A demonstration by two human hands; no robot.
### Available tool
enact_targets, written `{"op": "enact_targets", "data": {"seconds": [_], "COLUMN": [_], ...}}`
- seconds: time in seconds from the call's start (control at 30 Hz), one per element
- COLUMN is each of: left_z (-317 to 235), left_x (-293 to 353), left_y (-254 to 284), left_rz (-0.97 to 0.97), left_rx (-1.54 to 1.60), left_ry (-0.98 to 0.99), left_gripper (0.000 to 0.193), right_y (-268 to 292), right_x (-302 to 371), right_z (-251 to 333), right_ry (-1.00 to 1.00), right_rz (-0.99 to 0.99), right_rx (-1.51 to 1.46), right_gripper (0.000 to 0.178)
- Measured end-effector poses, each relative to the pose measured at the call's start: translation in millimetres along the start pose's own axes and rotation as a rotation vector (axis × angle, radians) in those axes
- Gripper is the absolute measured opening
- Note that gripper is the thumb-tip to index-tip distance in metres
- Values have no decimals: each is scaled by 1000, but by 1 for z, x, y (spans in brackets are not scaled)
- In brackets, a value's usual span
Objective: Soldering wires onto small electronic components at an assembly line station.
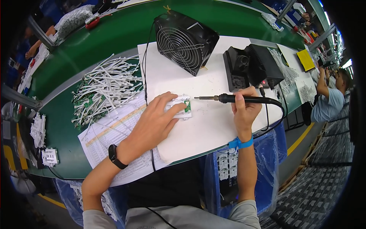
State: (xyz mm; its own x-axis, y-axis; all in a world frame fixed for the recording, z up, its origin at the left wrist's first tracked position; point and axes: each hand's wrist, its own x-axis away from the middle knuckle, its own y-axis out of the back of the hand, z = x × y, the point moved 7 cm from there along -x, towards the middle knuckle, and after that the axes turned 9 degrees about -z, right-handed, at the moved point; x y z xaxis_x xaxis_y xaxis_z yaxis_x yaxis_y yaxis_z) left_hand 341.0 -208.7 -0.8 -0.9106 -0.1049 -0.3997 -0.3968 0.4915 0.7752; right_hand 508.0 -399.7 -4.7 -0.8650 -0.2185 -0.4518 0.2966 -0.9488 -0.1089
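Observation:
In my right hand (246, 108) is a black soldering iron (244, 99), its metal tip pointing left. The tip is close to a small green circuit board (187, 106) set in a white plastic housing (185, 115); I cannot tell whether they touch. My left hand (160, 114) presses the housing onto the white board (213, 129), fingers closed over its left part and hiding some of it. A dark band is on my left wrist and a blue strap is on my right wrist.
A black fan (181, 42) stands behind the housing, and a black soldering station (263, 65) at the back right. White cables (106, 84) with green boards heap at left, beside printed sheets (103, 141). The iron's cord (282, 108) loops at right. Another person (329, 95) sits far right.

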Motion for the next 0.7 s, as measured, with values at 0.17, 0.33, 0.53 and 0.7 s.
{"op": "enact_targets", "data": {"seconds": [0.17,0.33,0.53,0.7], "left_z": [1,-1,0,-1], "left_x": [-2,-4,-5,-6], "left_y": [2,1,1,0], "left_rz": [26,37,47,52], "left_rx": [-17,-57,-92,-128], "left_ry": [4,-13,-18,-44], "left_gripper": [44,46,51,51], "right_y": [5,6,6,-3], "right_x": [0,1,0,1], "right_z": [-6,-5,-6,-3], "right_ry": [45,46,41,-18], "right_rz": [-15,-15,-10,56], "right_rx": [29,27,22,26], "right_gripper": [12,11,12,11]}}
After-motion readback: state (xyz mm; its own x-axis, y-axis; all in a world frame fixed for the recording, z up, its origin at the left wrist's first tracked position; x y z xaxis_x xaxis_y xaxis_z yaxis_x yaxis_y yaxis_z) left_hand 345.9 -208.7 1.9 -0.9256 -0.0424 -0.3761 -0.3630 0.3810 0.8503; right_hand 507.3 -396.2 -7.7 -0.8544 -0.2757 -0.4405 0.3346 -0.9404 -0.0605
